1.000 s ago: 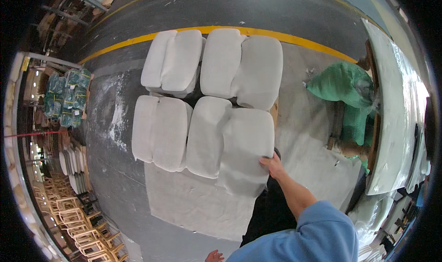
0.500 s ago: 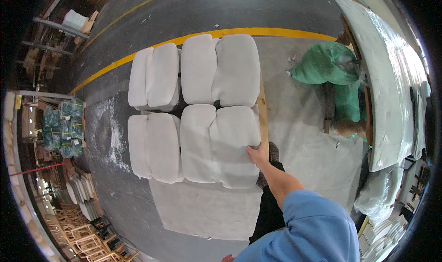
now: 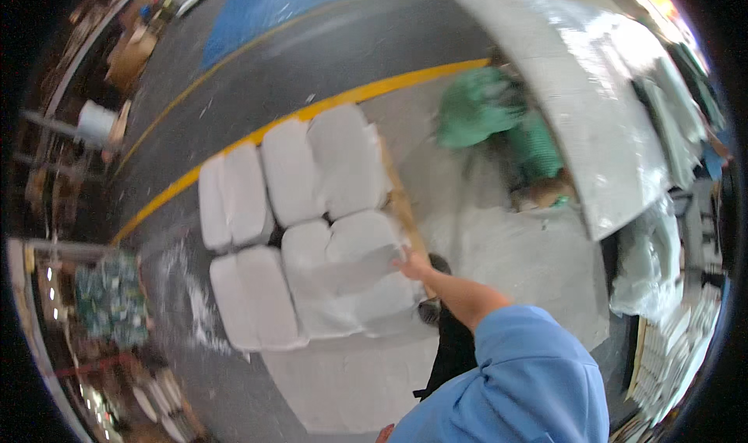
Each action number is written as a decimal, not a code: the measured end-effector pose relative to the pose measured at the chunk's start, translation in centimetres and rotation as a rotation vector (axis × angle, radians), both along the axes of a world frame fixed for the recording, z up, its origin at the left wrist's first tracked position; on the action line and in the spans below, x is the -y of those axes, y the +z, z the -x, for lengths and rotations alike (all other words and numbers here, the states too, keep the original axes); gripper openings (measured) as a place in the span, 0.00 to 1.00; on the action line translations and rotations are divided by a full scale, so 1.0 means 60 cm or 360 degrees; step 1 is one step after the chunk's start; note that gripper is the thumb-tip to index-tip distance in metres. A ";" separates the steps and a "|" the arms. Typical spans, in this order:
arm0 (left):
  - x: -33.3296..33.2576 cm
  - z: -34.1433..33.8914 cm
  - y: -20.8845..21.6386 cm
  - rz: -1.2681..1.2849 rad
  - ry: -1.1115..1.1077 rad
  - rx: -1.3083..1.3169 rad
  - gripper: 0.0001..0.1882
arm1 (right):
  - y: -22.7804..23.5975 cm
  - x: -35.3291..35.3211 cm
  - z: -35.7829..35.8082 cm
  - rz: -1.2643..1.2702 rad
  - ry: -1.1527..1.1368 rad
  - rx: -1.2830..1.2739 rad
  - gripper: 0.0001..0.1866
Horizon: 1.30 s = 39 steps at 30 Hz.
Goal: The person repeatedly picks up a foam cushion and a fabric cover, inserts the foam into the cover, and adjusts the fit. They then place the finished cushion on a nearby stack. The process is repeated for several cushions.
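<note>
Currently, the right hand [image 3: 413, 266] touches a white cushion [image 3: 372, 273].

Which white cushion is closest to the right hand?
The rightmost cushion in the lower row: the right hand is at its right edge. The other cushions lie farther off.

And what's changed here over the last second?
The near-right white cushion shifted left, baring more of the wooden edge beside it. The view swung right. The right hand stays at the cushion's right side; the green sack looks unmoved.
</note>
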State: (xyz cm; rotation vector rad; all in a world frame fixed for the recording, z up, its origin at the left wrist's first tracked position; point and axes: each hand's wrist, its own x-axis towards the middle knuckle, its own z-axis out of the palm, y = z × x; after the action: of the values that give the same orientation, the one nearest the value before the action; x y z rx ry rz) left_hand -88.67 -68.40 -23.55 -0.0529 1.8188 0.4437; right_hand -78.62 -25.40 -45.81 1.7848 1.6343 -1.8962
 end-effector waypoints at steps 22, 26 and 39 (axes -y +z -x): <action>-0.420 -0.301 -0.084 -0.0561 -0.1472 0.0189 0.23 | 0.134 0.576 -0.862 0.0192 -0.1391 0.1000 0.35; -0.432 -0.421 -0.082 -0.0556 -0.1535 0.0167 0.22 | 0.157 0.599 -0.915 -0.0039 -0.1175 0.0720 0.39; -0.475 -0.746 -0.101 -0.0767 -0.1570 0.0227 0.19 | 0.239 0.718 -1.344 0.0111 -0.2211 0.0822 0.23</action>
State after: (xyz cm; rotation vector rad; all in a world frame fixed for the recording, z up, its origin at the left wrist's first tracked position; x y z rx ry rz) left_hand -43.88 -39.89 -29.60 1.0662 1.3446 0.1410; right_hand 2.02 -68.50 -31.46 3.3416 -0.0107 -1.3100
